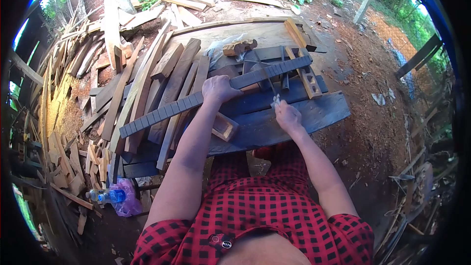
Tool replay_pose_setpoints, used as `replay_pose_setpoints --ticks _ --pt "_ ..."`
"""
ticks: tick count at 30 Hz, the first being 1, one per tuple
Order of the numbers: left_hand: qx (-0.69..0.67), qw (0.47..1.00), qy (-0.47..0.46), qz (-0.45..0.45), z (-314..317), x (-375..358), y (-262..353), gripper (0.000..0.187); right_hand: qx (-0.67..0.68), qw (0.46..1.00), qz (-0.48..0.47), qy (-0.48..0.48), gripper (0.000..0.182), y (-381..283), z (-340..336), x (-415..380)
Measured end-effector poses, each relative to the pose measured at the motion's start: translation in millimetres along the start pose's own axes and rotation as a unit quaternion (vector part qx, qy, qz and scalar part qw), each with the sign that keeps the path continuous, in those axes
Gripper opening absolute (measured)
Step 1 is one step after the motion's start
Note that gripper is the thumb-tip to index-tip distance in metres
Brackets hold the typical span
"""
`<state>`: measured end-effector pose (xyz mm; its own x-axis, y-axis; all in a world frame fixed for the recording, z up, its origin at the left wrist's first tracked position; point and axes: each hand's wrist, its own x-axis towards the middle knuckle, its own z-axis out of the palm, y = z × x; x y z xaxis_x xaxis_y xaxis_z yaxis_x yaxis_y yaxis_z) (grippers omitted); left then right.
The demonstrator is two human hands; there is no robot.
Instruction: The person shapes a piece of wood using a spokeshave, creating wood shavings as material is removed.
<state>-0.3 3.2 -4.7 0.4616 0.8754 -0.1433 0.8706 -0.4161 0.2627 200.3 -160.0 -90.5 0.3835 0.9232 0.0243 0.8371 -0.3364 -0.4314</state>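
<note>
A long dark wooden strip with evenly spaced cross lines lies slantwise over the workbench. My left hand is closed around its middle. Right of that, my right hand is closed on the pale handle of a saw, whose thin blade runs up across the strip. Beyond the strip sit a rough wood block and a dark metal bar. A light wooden piece with square notches lies at the bench's right, and a hollowed block rests below my left hand.
Several loose planks lean over the bench's left side. Offcuts are heaped at the far left. Two plastic bottles and a pink bag are on the ground at lower left. A wire fence stands at the upper right.
</note>
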Motion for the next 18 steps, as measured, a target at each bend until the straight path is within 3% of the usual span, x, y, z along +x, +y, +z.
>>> replay_pose_setpoints --ticks 5,14,18 --pt "-0.002 1.0 0.0 0.001 0.8 1.1 -0.4 0.062 -0.009 0.999 0.024 -0.021 0.029 12.5 -4.9 -32.9" --pt "0.007 1.0 -0.004 0.002 -0.2 0.9 0.4 0.062 0.013 1.0 0.012 -0.005 0.031 -16.0 -5.8 37.6" --pt "0.002 1.0 -0.002 0.004 -1.5 0.3 0.3 0.062 0.0 1.0 0.019 -0.004 0.031 -14.7 -2.4 27.1"
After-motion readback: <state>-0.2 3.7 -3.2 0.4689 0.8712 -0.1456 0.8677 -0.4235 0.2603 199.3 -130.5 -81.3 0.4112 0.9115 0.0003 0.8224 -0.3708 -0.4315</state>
